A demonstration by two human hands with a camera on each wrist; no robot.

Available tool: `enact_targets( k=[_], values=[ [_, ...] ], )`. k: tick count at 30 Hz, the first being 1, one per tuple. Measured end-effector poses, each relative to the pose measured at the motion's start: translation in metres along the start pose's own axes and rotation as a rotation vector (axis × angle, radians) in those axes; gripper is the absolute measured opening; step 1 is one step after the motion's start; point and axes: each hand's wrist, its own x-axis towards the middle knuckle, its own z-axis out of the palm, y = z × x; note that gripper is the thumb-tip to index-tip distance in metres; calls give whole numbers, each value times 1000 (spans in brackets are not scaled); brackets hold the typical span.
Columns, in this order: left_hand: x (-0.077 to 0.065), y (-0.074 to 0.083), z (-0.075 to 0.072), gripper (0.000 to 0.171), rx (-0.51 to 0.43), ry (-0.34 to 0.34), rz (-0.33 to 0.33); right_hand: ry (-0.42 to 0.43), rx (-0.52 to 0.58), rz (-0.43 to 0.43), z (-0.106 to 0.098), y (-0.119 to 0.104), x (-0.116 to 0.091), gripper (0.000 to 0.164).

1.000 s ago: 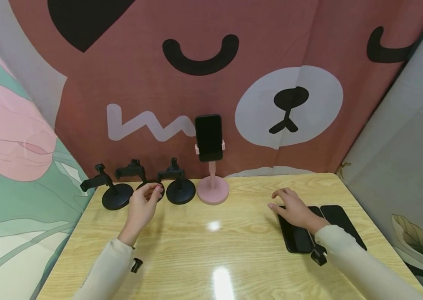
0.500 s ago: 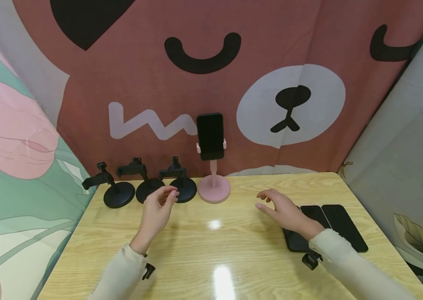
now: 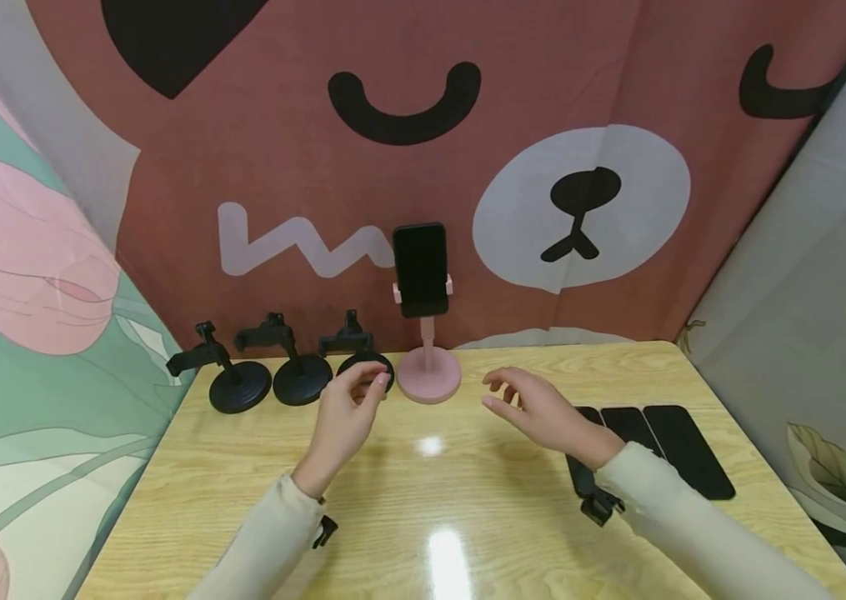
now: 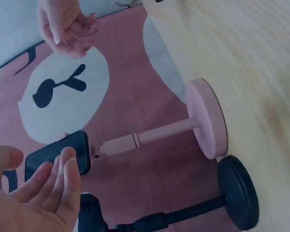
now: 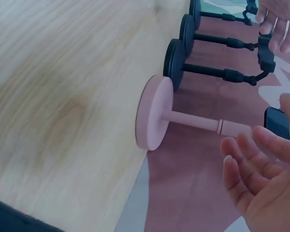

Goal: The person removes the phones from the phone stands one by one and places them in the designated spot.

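Observation:
A pink phone stand [image 3: 428, 379] at the back of the table holds a black phone [image 3: 421, 268] upright in its clamp. My left hand [image 3: 345, 417], fingers loosely bent and holding nothing, hovers in front of the rightmost black phone stand [image 3: 351, 340], overlapping its base in the head view. To the right of the pink stand, my right hand [image 3: 543, 412] hangs above the table with relaxed fingers and nothing in them. In the left wrist view the left fingers [image 4: 67, 183] overlap the mounted phone. The right fingers [image 5: 261, 159] appear near the pink stem in the right wrist view.
Two more black phone stands, one in the middle [image 3: 302, 381] and one at the far left [image 3: 240, 387], line the back edge. Three black phones [image 3: 688, 450] lie side by side at the right, partly behind the right forearm. A printed curtain [image 3: 543, 67] hangs behind the wooden table [image 3: 392, 500].
My left hand has moved right, from the middle black stand to the rightmost one. My right hand has moved left, away from above the lying phones. Stands and phones have stayed put.

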Motion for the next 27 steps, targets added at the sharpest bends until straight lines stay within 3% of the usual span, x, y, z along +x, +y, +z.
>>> enact_targets(
  k=[12,18,27],
  values=[
    [27,6,9,22,1,36,-2,85,144,10,6,-5,26,41],
    [42,7,11,22,-51,64,-1,124,248,49,7,-5,40,43],
    [60,20,12,30,-33,61,-46,158,352,81,-1,-7,60,39]
  ],
)
